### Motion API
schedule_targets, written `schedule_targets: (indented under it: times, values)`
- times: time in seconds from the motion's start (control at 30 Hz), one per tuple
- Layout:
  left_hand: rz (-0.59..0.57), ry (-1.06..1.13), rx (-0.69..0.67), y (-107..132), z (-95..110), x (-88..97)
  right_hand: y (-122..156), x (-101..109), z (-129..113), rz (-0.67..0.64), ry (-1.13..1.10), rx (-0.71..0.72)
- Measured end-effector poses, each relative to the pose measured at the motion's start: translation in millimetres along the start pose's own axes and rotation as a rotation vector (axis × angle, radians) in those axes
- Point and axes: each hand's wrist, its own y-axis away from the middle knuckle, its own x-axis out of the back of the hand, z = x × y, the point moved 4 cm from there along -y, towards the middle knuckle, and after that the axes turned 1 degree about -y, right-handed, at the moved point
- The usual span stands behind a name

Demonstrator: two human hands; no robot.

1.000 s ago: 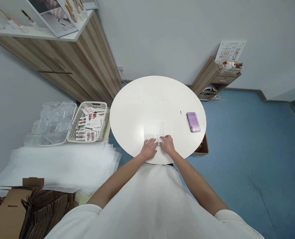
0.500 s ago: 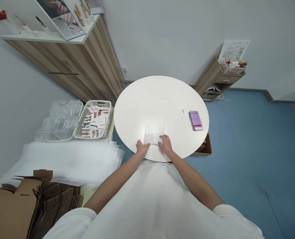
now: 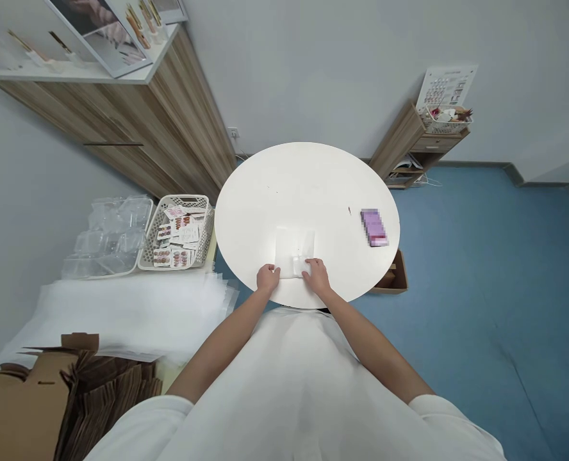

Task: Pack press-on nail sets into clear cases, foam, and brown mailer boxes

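Observation:
A thin white sheet (image 3: pixel 294 246) lies near the front edge of a round white table (image 3: pixel 308 186). My left hand (image 3: pixel 268 279) is curled, its fingers pinching the sheet's near left corner. My right hand (image 3: pixel 316 276) rests on the sheet's near right part, fingers bent and pressing it down. A small clear or white item under the right fingertips is too faint to name.
A purple box (image 3: pixel 373 226) lies on the table's right side. To the left stand a white basket of nail cards (image 3: pixel 176 240), clear plastic trays (image 3: pixel 109 237), a stack of white sheets (image 3: pixel 121 314) and folded cardboard (image 3: pixel 49 397). A brown box (image 3: pixel 390 278) sits on the blue floor.
My left hand slid from beside the right hand out to the sheet's near left corner and closed on it. The right hand stayed almost in place.

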Motion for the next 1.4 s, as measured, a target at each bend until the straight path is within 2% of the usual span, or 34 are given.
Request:
schedule_targets:
  times: [0.2, 0.4, 0.63, 0.8, 0.9, 1.03, 1.17, 1.27, 1.4]
  values:
    - [-0.058, -0.188, -0.092, 8.3, 17.1, 0.5, 0.9, -0.9, 0.3, 0.002, -0.004, -0.002]
    - [-0.101, -0.043, -0.163, 15.5, 32.5, 3.0, -0.7, -1.3, 0.6, 0.001, -0.020, -0.031]
    - [-0.187, 0.019, -0.258, 21.7, 57.9, -26.2, -1.9, -2.4, 0.0, 0.016, -0.031, -0.037]
    - [-0.254, -0.097, -0.382, 30.8, 59.7, -43.1, -1.5, 2.8, 4.7, -0.009, -0.221, -0.081]
    - [-0.247, -0.242, -0.531, 42.2, 57.2, -46.4, -3.0, 6.5, 5.2, 0.008, -0.286, -0.095]
    - [-0.247, -0.381, -0.681, 54.4, 52.1, -47.5, -9.3, 6.9, 2.2, 0.049, -0.199, -0.068]
    - [-0.242, -0.317, -0.687, 46.4, 48.9, -40.3, -15.9, 3.2, 1.1, 0.070, -0.130, -0.047]
    - [-0.169, -0.261, -0.665, 32.1, 49.8, -31.3, -16.9, 1.2, 1.3, 0.086, -0.114, -0.028]
    - [-0.064, -0.355, -0.670, 20.4, 51.1, -26.4, -14.7, 4.3, 2.2, 0.135, -0.086, -0.017]
